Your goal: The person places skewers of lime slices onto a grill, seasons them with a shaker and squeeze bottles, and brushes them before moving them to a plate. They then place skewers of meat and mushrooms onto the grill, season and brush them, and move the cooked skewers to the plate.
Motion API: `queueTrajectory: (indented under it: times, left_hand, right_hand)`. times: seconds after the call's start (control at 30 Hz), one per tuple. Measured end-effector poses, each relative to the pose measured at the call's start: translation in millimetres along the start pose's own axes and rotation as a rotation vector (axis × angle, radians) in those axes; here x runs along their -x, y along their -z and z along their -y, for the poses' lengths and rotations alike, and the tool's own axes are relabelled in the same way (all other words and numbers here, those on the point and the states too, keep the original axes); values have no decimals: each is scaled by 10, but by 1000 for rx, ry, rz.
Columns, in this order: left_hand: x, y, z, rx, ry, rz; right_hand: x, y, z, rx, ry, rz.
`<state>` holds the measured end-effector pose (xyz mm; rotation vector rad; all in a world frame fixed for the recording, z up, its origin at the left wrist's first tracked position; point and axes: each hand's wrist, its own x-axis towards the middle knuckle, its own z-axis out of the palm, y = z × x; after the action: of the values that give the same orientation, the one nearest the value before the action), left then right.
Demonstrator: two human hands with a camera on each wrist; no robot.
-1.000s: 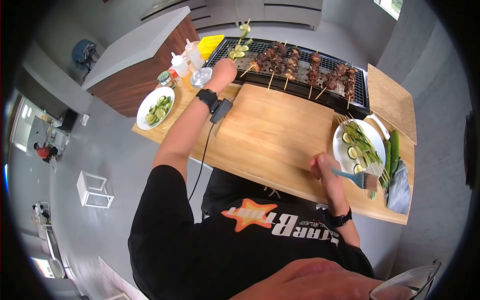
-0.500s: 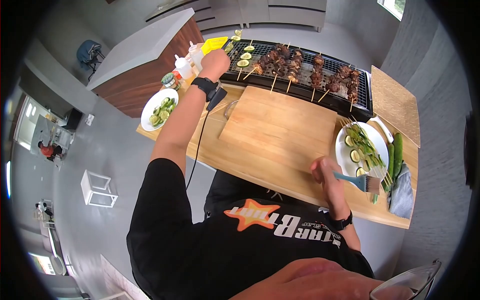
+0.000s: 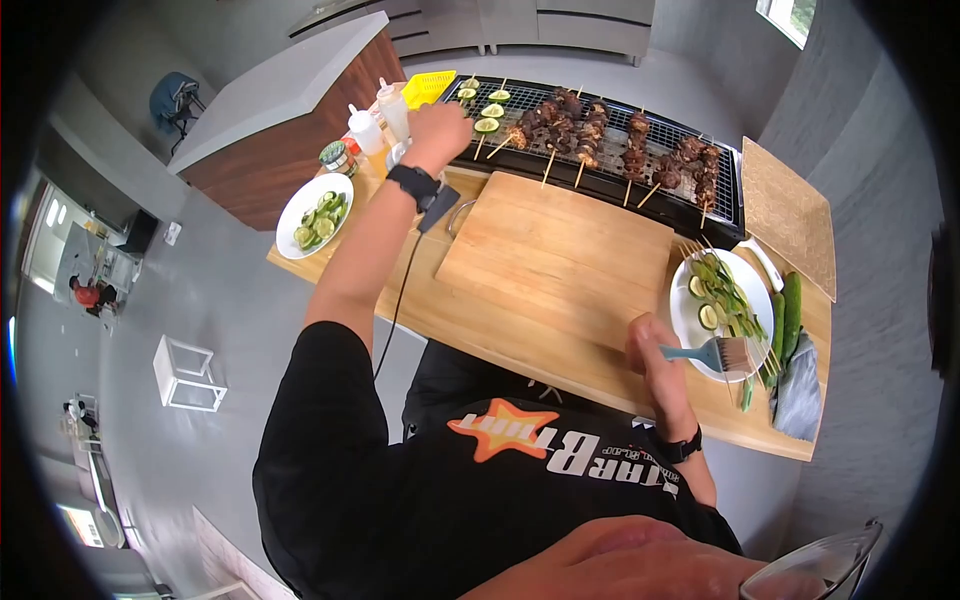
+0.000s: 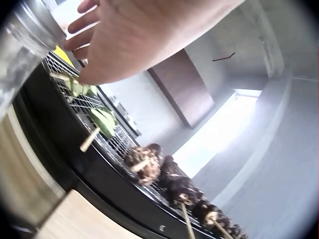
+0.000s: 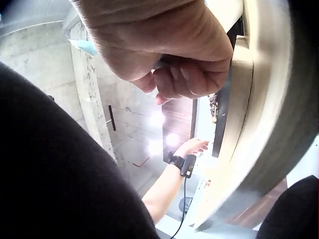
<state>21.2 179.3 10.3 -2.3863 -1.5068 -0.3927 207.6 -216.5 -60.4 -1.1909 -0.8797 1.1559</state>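
Over the left end of the black grill point(image 3: 590, 180) is my left hand point(image 3: 440, 135), its fingers loosely extended with nothing between them in the left wrist view. Beside that hand lies a skewer of cut green slices point(image 3: 467, 94), partly hidden by it in the head view. A second green-slice skewer point(image 3: 487, 125) lies just right of it, then several browned meat skewers point(image 3: 634, 145). My right hand point(image 3: 657, 360) grips the blue handle of a basting brush point(image 3: 712, 352), bristles pointing right, near the front edge of the table.
A wooden board point(image 3: 560, 240) lies in front of the grill. To its right are a plate of green skewers point(image 3: 690, 330), whole cucumbers point(image 3: 791, 310) and a grey cloth point(image 3: 798, 390). Leftward stand squeeze bottles point(image 3: 365, 130), a jar point(image 3: 336, 156) and a plate of slices point(image 3: 292, 215).
My left hand has lowered a green-slice skewer onto the grill's left end and let go of it. The right hand keeps hold of the brush, shifting slightly.
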Motion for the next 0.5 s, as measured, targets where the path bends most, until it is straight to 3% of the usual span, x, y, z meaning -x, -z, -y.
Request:
queueTrajectory:
  times: [0.1,0.2,0.3,0.43,0.5]
  left_hand:
    - [310,29,-209,401,-82,-154]
    - [572,-84,-347,672,-11,-210]
    - [658,-365,-341,1025,77,-257]
    - [707,-815,-307,1478,222,-118]
    - [715,-928,-311,1510,219,-171]
  right_hand:
    - [-13,-14,-24,44,122,-12]
    - [-24,13,2,-18,116,112]
    - [-20,-33,117,27,45,62]
    - [-27,145,407,239,-36,24]
    - [-101,185,692,374,-16,12]
